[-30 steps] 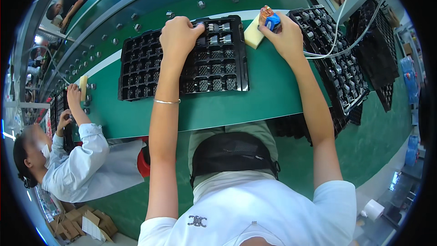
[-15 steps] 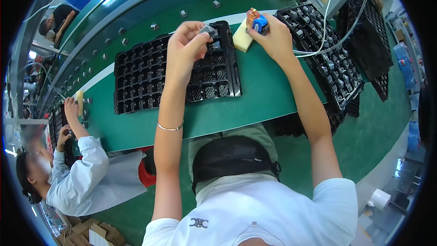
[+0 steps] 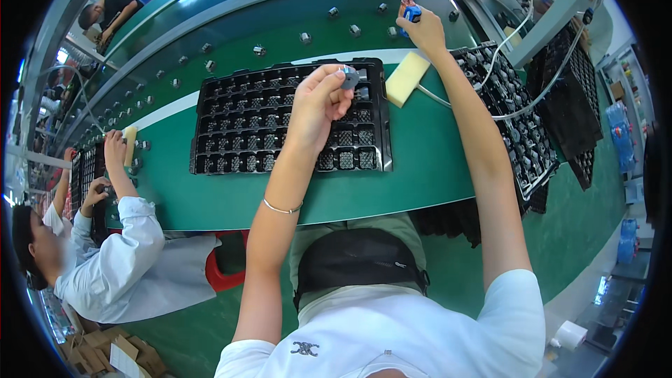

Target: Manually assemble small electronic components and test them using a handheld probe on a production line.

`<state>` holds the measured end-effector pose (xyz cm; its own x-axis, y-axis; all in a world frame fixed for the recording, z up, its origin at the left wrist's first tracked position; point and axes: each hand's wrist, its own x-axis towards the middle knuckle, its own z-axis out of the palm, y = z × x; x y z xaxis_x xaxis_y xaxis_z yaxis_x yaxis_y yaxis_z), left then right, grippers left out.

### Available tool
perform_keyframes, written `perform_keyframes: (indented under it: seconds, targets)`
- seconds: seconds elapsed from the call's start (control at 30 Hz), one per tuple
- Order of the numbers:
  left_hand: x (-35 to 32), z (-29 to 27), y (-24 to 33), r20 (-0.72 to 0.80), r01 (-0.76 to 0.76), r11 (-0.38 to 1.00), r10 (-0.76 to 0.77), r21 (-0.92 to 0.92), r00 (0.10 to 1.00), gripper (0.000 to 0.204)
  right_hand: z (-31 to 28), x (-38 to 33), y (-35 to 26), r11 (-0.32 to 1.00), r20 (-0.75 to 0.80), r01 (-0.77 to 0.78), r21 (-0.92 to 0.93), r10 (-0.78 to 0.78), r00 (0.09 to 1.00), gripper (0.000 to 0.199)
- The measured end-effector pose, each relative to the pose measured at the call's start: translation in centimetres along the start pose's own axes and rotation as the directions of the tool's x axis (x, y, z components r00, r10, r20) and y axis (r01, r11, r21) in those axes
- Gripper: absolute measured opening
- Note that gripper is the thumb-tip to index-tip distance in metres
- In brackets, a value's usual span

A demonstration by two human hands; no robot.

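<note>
My left hand [image 3: 320,103] is closed on a small grey metal part [image 3: 351,78], held above the right part of a black compartment tray [image 3: 384,133]. Its thumb and fingers pinch the part, and a bracelet circles the wrist. Reaching out over the far green belt, my right hand [image 3: 427,31] grips a small blue object [image 3: 411,12] with a copper-orange piece at its tip; its exact kind is unclear. A pale yellow foam block [image 3: 407,78] lies on the green table [image 3: 434,168] beside the tray, below my right hand.
Several small metal parts [image 3: 305,38] stand spaced along the far belt. Trays filled with parts [image 3: 507,108] are stacked at the right, with white cables [image 3: 539,108] crossing over them. At the left a co-worker in a pale sleeve [image 3: 136,238] handles parts at another tray.
My right hand has moved away from the foam block, out over the far belt, still gripping the blue object. My left hand has shifted slightly right over the tray. The whole view has shifted.
</note>
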<state>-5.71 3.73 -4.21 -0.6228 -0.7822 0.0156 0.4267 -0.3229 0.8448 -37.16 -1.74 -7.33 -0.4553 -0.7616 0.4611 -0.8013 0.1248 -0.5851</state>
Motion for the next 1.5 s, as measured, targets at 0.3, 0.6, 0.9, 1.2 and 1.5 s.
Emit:
perform_keyframes:
  seconds: [0.3, 0.6, 0.9, 1.2, 1.5]
  targets:
    - [-0.5, 0.6, 0.6, -0.043, -0.06, 0.992, 0.065, 0.11, 0.997, 0.018, -1.7, -1.6, -3.0, 0.98, -0.105, 0.093, 0.176, -0.075, 0.992, 0.041]
    - [-1.3, 3.1, 0.6, 0.04, -0.186, 0.806, 0.198, 0.561, 0.979, 0.021, -7.6, -13.1, -11.0, 0.464, 0.372, -0.303, 0.833, -0.063, 0.926, 0.038]
    - [-1.6, 3.6, 0.2, 0.086, -0.16, 0.714, 0.139, 0.682, 0.987, 0.026, -6.9, -14.5, -9.7, 0.468, 0.45, -0.369, 0.803, -0.07, 0.89, 0.037]
    - [-1.4, 3.3, 0.2, 0.115, -0.207, 0.726, 0.175, 0.656, 0.978, 0.027, -6.4, -14.5, -9.0, 0.37, 0.532, -0.479, 0.796, -0.048, 0.846, 0.038]
    - [-1.0, 3.7, 0.0, 0.131, -0.168, 0.813, 0.113, 0.557, 0.985, 0.031, -7.0, -14.2, -8.0, 0.284, 0.662, -0.609, 0.741, -0.158, 0.733, 0.042]
